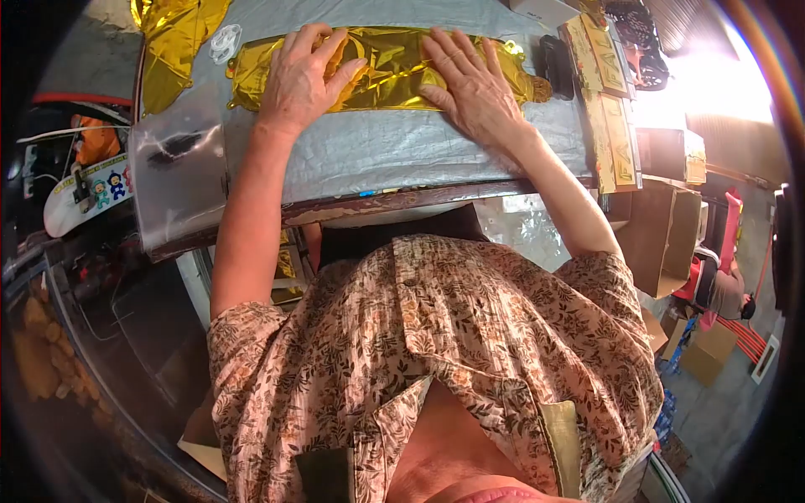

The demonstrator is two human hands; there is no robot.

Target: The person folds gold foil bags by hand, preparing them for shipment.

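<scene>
Left hand (300, 80) and right hand (476, 88) are spread wide, backs upward, on a long, shiny gold foil piece (390, 67) laid across the grey-covered surface (360, 155). More creases (several wrinkles show) could be caused by uneven pressure; thin-looking foil might be torn by dragging.

workshop, by its covered worktable (360, 168), gold foil (392, 71), cardboard boxes (646, 230)

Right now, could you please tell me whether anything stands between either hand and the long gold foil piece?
Nothing visible does: the left hand and right hand both lie directly on the long gold foil piece. The white coil beside its left end is out of their way.
</scene>
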